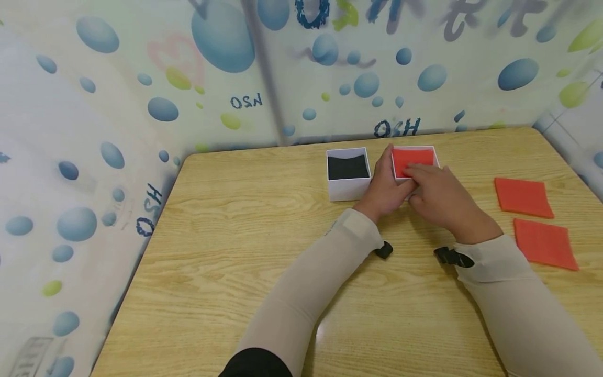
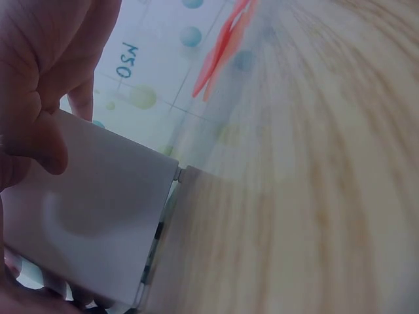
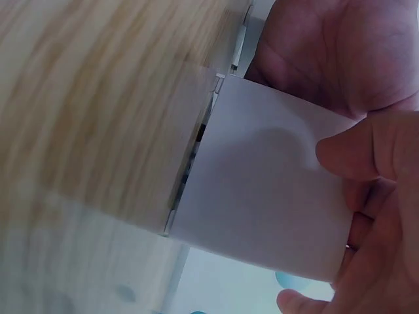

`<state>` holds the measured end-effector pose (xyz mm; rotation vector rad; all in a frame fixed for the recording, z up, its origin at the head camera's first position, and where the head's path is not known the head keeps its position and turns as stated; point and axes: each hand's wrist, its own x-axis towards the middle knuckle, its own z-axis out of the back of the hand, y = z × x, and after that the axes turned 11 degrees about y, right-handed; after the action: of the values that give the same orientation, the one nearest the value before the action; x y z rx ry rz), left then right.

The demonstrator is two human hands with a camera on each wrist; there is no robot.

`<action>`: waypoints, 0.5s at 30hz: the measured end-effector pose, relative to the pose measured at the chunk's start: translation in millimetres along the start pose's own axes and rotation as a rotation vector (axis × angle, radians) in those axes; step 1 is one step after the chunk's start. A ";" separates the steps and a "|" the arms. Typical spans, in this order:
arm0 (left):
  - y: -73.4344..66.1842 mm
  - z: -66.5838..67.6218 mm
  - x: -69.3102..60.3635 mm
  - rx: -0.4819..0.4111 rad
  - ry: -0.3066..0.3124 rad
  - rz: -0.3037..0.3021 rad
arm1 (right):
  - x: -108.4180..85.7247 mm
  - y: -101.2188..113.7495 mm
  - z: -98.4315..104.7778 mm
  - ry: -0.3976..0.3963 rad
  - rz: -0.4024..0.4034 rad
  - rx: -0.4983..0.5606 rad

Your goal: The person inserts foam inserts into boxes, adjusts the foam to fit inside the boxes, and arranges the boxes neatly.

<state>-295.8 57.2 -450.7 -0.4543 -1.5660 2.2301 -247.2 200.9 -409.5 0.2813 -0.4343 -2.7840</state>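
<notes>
In the head view a white box stands near the table's back edge with a folded red cloth inside. My left hand grips this box from its left side, thumb across the front. The fingers of my right hand lie nearly straight over the front rim and press on the red cloth. Its thumb rests on the box's front face, as the right wrist view shows with the white box close up. Part of the cloth is hidden under the fingers.
Just left of my hands stands a second white box holding a folded black cloth. Two flat red cloths lie at the right, a farther red cloth and a nearer red cloth. A patterned curtain hangs behind the wooden table.
</notes>
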 end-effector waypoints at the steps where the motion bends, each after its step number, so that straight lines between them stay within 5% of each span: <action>1: -0.3 -0.1 0.2 0.001 0.000 -0.005 | -0.1 -0.2 -0.2 -0.009 0.005 -0.005; 15: -0.7 -0.8 -0.1 0.001 -0.004 0.007 | -0.2 -0.2 -0.1 -0.043 0.015 0.013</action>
<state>-295.2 58.1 -450.3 -0.4565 -1.5679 2.2378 -247.1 201.1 -409.6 0.2212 -0.4628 -2.7777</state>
